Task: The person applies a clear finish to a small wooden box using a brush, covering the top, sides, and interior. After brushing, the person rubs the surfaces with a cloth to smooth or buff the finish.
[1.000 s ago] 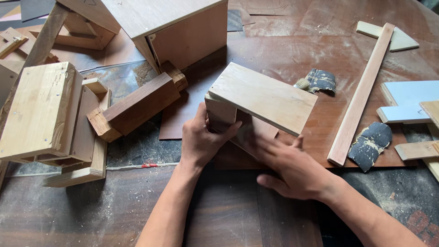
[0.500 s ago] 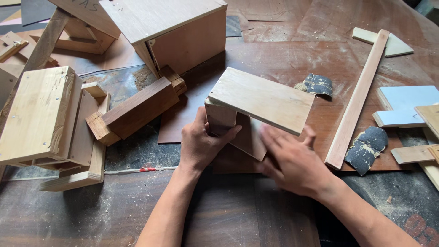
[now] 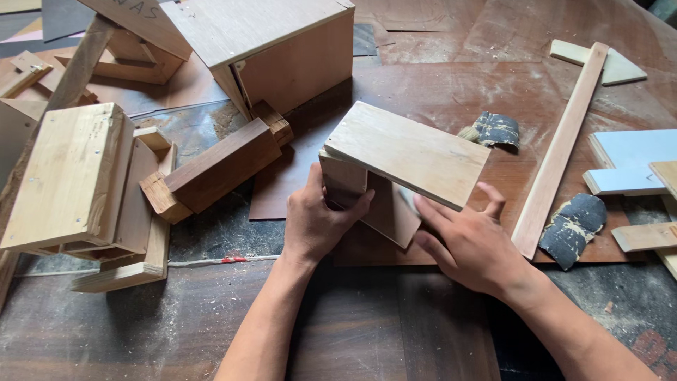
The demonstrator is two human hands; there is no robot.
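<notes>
Dusty dark wooden workbench (image 3: 367,331), sawdust scattered all over it. Far left sits a pale wooden stool-like assembly (image 3: 70,176), and beside it a darker wood block (image 3: 211,166) lies at a slant. Up top there's a big plywood box (image 3: 275,49). In the middle, a small light wooden piece with a flat top board (image 3: 409,152) rests on a thin brown sheet (image 3: 451,99). Off to the right a long thin wood strip (image 3: 560,148) runs diagonally, with two torn scraps of sandpaper (image 3: 572,220) on either side of it, and pale blue boards (image 3: 631,159) at the edge.
</notes>
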